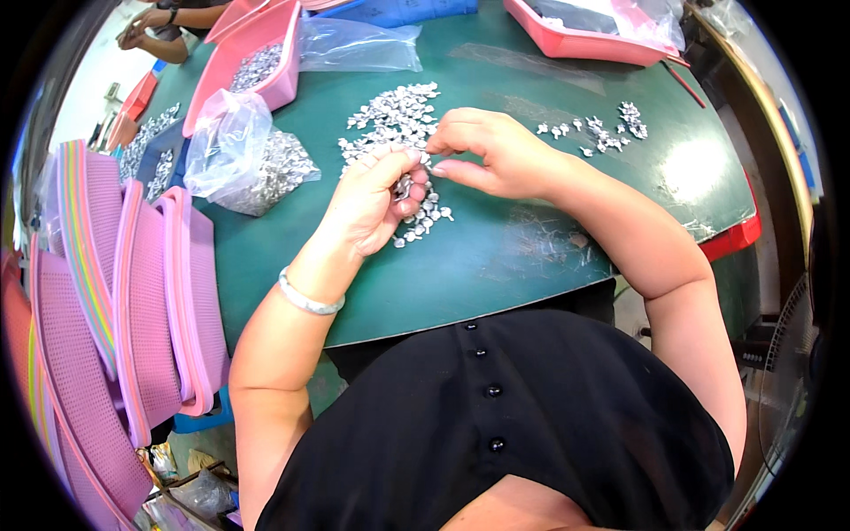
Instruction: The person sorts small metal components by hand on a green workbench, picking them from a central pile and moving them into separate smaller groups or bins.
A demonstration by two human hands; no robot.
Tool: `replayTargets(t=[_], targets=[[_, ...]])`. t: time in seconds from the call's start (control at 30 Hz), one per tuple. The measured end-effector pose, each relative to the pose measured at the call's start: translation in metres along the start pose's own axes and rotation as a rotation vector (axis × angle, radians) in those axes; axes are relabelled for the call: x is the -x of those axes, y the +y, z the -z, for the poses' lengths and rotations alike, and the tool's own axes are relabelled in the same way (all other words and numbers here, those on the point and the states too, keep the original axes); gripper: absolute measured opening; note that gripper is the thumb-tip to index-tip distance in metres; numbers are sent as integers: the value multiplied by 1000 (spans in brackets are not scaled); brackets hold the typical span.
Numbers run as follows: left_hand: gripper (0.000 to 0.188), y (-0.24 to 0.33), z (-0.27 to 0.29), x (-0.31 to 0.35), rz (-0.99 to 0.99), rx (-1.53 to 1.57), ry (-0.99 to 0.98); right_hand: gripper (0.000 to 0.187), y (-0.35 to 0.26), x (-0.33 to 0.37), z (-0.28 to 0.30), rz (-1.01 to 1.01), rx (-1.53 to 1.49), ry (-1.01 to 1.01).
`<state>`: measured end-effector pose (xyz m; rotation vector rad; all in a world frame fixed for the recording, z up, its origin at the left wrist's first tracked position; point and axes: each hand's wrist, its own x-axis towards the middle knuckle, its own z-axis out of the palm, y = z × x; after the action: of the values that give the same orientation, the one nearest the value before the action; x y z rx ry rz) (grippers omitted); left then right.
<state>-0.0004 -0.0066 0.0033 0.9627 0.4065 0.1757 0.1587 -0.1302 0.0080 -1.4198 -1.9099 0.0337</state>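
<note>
Small silver-grey metal parts [390,115], each with a rounded head and short stem, lie in a loose pile on the green table. Over the near end of this pile, my left hand [376,195] is palm up, fingers curled round several of the parts [403,188]. Its thumb and forefinger meet at the tip. My right hand [496,155] reaches in from the right, its thumb and fingers bent into a pinch beside the left fingertips. Whatever sits in that pinch is too small to make out. More parts [425,217] lie just under my left hand.
Farther right are smaller clusters of parts [606,137]. A clear bag of parts [266,173] and a pink bin [288,75] stand left. Stacked purple baskets [190,292] crowd the table's left side. Another pink tray [584,46] is at the back. A co-worker's hands [142,31] show far left.
</note>
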Motion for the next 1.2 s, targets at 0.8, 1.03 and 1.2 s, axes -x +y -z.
replayTargets(t=[0.8,1.03,1.2], targets=[[20,150,129,11,-615,-1010,637,26,38,-14,3,-210,252,-128],[28,92,38,30,-1210,-1474,609,39,83,-62,-25,-145,299,-189],[97,16,4,45,-454,-1881,55,40,81,-63,-31,-153,179,-343]])
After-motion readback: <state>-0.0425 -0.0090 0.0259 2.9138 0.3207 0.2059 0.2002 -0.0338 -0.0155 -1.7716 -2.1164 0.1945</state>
